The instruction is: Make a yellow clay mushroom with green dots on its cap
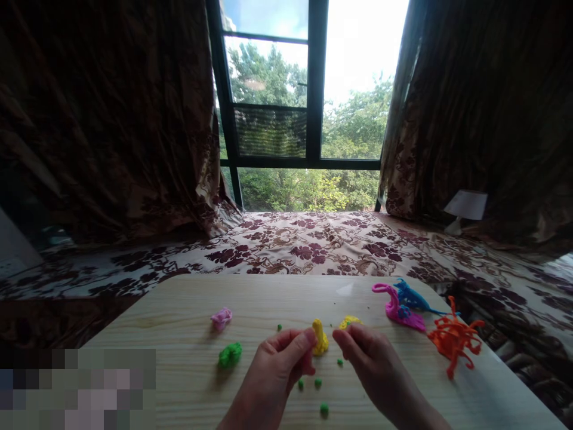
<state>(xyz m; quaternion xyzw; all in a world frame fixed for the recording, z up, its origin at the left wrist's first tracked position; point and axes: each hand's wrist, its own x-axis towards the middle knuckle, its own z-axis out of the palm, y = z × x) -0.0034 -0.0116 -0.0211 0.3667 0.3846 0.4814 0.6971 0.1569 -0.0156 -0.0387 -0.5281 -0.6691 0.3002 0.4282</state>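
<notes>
My left hand [286, 355] is over the front middle of the table, thumb and fingers pinched together. Right beside its fingertips is a lumpy yellow clay piece [320, 339] with an upright knob; whether the fingers touch it I cannot tell. My right hand [373, 355] is closed in a pinch a short way to the right, and what it may hold is hidden. Just behind its knuckles a second yellow clay piece [350, 321] is partly covered. Small green clay balls [317, 382] are scattered around and below both hands.
On the pale wooden table [179, 334] are a pink clay lump [221, 318] and a green clay lump [230, 355] at left. To the right are a magenta long-necked clay figure [400, 313], a blue one [414, 297] and an orange many-armed one [454, 337].
</notes>
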